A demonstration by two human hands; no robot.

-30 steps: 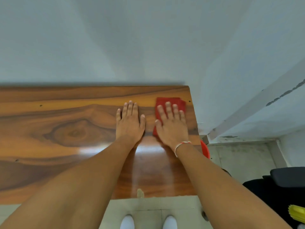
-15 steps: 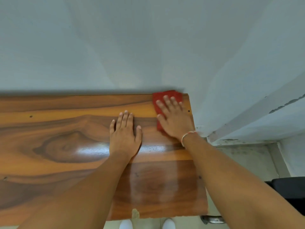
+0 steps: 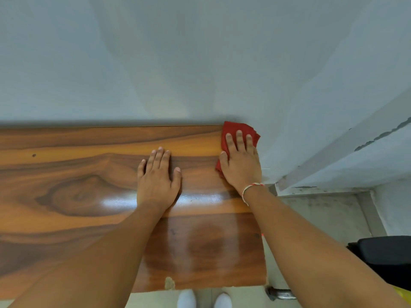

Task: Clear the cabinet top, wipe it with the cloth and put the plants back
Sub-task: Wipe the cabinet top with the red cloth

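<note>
The glossy wooden cabinet top (image 3: 77, 185) fills the lower left of the view and runs up to a pale wall. A red cloth (image 3: 231, 130) lies in its far right corner, against the wall. My right hand (image 3: 241, 163) presses flat on the cloth with straight fingers, hiding most of it. My left hand (image 3: 156, 183) rests flat on the bare wood just left of it, fingers straight. No plants are in view.
The cabinet's right edge (image 3: 262, 230) drops to a grey floor. A black object (image 3: 387, 256) stands at the lower right, with something yellow (image 3: 402, 291) below it. White shoes (image 3: 204, 300) show under the front edge, where a chip (image 3: 169, 283) marks the wood.
My right hand has pushed the red cloth away from me into the far right corner against the wall. My left hand has stayed flat on the wood.
</note>
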